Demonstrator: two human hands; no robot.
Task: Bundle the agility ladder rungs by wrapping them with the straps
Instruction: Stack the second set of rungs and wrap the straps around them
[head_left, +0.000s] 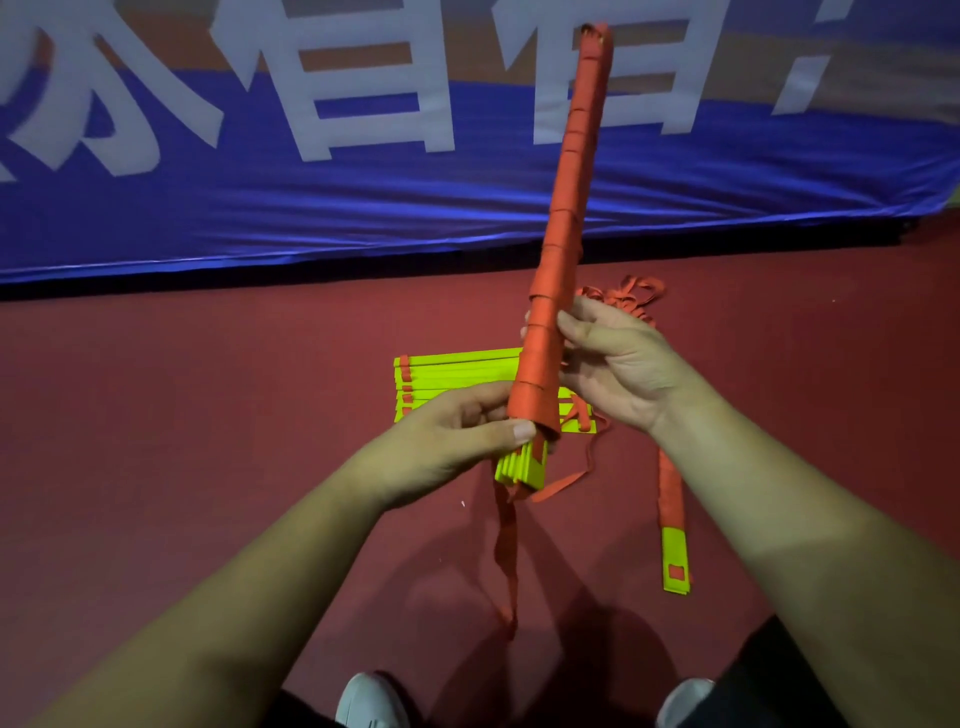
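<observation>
While left hand (457, 441) grips rungs (519, 470), strap (571, 182) sheathing them

The blue banner (467, 208) bears large white Chinese characters (363, 104), cropped and illegible.

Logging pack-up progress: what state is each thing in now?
Held bundle: strap-wrapped almost fully, tilted upward, yellow rung ends bare below.
Strap tail: hanging loose.
Left hand: grips bundle's lower end.
Right hand: holds bundle higher up.
Floor rungs: stacked, unwrapped.
Floor bundle: mostly wrapped, lying flat.
</observation>
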